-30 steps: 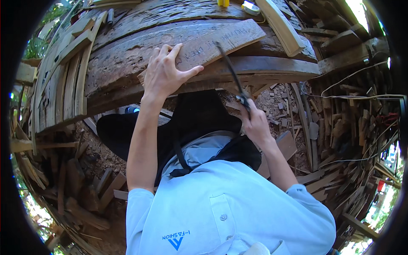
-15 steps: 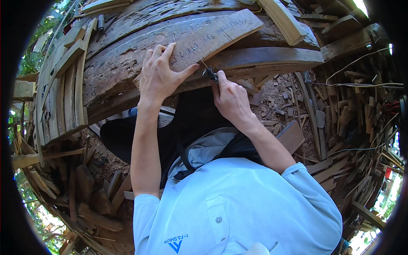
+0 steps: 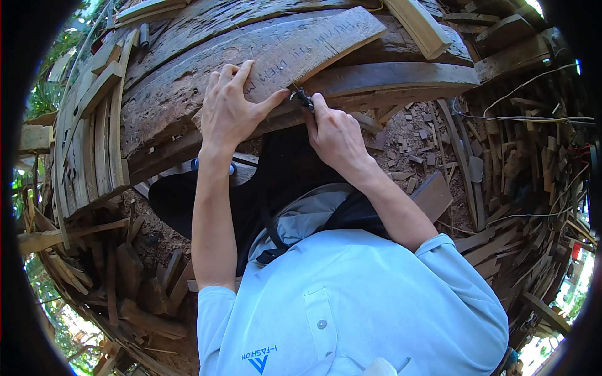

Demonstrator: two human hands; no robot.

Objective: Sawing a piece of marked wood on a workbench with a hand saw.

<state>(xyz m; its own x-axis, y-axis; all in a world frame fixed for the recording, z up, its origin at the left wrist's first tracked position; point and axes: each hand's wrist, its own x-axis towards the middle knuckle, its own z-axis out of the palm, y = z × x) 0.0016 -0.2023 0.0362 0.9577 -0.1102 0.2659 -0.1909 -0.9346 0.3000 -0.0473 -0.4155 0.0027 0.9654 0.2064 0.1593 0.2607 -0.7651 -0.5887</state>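
Observation:
A wooden board (image 3: pixel 320 50) with handwriting on it lies slantwise across a thick, weathered timber bench (image 3: pixel 169 94). My left hand (image 3: pixel 233 113) presses down on the board's near left part, fingers spread and thumb stretched toward the right. Just right of that thumb, my right hand (image 3: pixel 338 135) is closed around a small dark tool (image 3: pixel 304 99), whose exact kind I cannot make out. The tool meets the near edge of the board. My right fingers and palm hide part of it.
A loose wooden bar (image 3: pixel 419 28) rests at the bench's far right. Narrow strips (image 3: pixel 103 119) are stacked at its left end. Offcuts and wood chips (image 3: pixel 411 141) litter the ground, and piled scrap wood (image 3: pixel 527 169) stands on the right beside a hanging wire (image 3: pixel 533 118).
My right hand and the dark tool have shifted slightly left and away from me, along the board's near edge. My left hand stays spread on the board.

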